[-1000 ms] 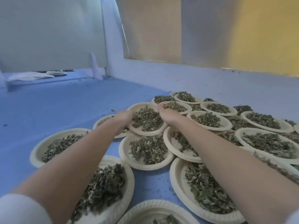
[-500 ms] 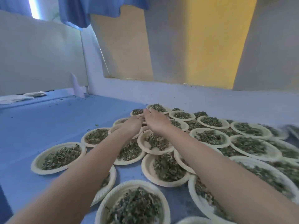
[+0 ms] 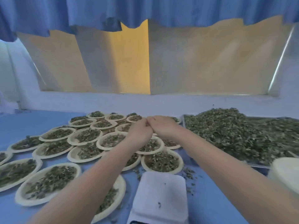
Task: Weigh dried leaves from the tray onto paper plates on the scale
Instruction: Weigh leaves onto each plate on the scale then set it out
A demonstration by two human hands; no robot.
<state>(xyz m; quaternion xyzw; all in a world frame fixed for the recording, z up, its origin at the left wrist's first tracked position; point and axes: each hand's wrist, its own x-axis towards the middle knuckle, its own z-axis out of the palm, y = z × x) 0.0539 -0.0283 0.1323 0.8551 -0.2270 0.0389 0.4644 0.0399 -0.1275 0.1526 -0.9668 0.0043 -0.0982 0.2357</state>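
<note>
Both hands met mid-frame, left hand (image 3: 140,130) touching right hand (image 3: 162,126), fingers curled, grip unclear, above filled paper plates (image 3: 111,141); dried leaves (image 3: 234,130) heaped in the tray right; scale (image 3: 160,196) bare below

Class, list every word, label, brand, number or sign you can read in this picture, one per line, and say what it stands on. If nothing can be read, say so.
None can be read.
The white scale: its top is blank; the display at the bottom edge is cut off.
The filled paper plates, the stack of empty plates, the tray of dried leaves and the blue curtain: no print shows.
</note>
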